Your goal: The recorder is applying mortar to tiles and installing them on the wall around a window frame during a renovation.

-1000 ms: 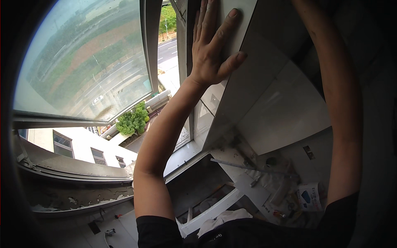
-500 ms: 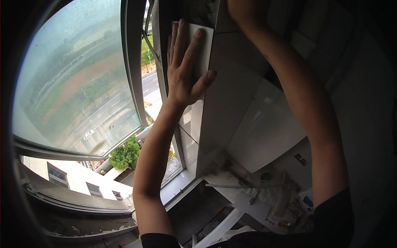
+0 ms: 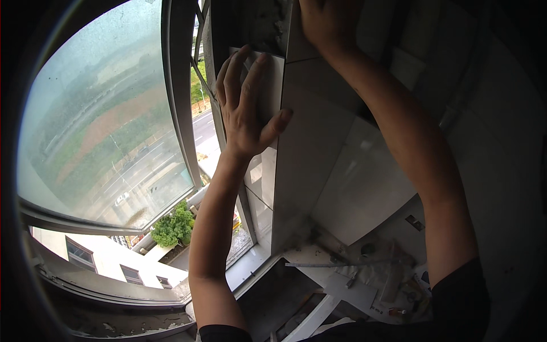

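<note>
My left hand (image 3: 245, 108) lies against a narrow white tile (image 3: 272, 85) on the window reveal. Its fingers are apart and slightly bent, with the thumb over the tile's right edge. Above that tile, rough dark wall (image 3: 265, 25) shows. Another light tile (image 3: 263, 215) sits lower down the same reveal. At the top edge my right hand (image 3: 330, 28) is against the wall just right of the corner, by the large wall tiles (image 3: 310, 108). Its fingers are cut off by the picture edge, so what they touch is hidden.
An open window sash (image 3: 108, 125) stands at the left, with a road and a tree (image 3: 174, 225) far below outside. Lower right, a cluttered counter (image 3: 307, 256) carries a long thin strip (image 3: 325, 264), plastic bags and small items. Beside it is a dark opening (image 3: 270, 296).
The whole view has shifted a little. My left hand stays on the narrow tile, its fingers now more bent. My right hand shows slightly more, still at the top edge.
</note>
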Tool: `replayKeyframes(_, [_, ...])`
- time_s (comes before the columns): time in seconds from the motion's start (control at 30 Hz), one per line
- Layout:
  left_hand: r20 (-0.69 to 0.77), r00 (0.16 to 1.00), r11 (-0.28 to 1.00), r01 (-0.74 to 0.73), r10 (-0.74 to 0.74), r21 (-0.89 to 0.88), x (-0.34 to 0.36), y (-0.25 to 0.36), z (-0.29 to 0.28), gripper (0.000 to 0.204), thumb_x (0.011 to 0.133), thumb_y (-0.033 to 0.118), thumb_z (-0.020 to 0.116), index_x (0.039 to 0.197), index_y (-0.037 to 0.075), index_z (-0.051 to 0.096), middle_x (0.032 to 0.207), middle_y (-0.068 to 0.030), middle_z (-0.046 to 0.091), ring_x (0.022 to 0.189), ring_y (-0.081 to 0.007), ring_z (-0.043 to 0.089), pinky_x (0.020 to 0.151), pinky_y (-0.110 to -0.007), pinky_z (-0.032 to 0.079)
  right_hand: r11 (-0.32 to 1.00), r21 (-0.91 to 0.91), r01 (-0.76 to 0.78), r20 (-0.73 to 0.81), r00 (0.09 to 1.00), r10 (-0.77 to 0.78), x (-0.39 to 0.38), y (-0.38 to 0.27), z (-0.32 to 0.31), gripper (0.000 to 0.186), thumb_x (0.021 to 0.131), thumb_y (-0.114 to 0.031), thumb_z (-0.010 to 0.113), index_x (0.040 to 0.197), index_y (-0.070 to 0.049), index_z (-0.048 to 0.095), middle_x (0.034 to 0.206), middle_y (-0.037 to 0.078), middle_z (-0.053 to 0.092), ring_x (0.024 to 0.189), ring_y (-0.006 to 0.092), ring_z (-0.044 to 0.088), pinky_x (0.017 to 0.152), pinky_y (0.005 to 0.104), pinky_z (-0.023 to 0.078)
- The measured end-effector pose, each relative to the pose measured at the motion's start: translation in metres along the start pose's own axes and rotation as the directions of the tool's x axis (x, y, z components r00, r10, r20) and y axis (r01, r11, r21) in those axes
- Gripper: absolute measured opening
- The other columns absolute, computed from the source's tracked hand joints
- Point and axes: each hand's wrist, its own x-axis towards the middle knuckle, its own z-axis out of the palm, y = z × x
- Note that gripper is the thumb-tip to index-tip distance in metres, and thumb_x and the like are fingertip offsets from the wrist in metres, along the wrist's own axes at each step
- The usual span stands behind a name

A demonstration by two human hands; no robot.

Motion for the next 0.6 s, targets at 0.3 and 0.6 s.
replayKeyframes(0.3, [-0.019,1.0,1.0,0.002,-0.002,0.004,-0.0039,-0.0004,0.0039,0.091,0.097,0.069,0.071,0.164,0.009,0.059,0.17,-0.0268,0.048,0.151,-0.048,0.045,0.126,-0.06,0.034,1.0,-0.007,0.003,0.004,1.0,-0.003,0.0047,0.0032,0.001,0.062,0.115,-0.042,0.065,0.155,0.005,0.056,0.145,0.031,0.06,0.133,0.0481,0.058,0.114,0.057,0.045])
replayKeyframes(0.6, [-0.025,0.999,1.0,0.019,-0.019,-0.007,-0.0078,-0.0005,0.0044,0.09,0.098,0.07,0.069,0.164,0.01,0.059,0.172,-0.0253,0.048,0.152,-0.0471,0.044,0.127,-0.059,0.034,1.0,0.004,0.005,0.021,1.0,-0.005,0.0055,0.0026,0.0006,0.063,0.116,-0.043,0.063,0.155,0.006,0.056,0.144,0.032,0.059,0.133,0.0481,0.058,0.116,0.0572,0.045])
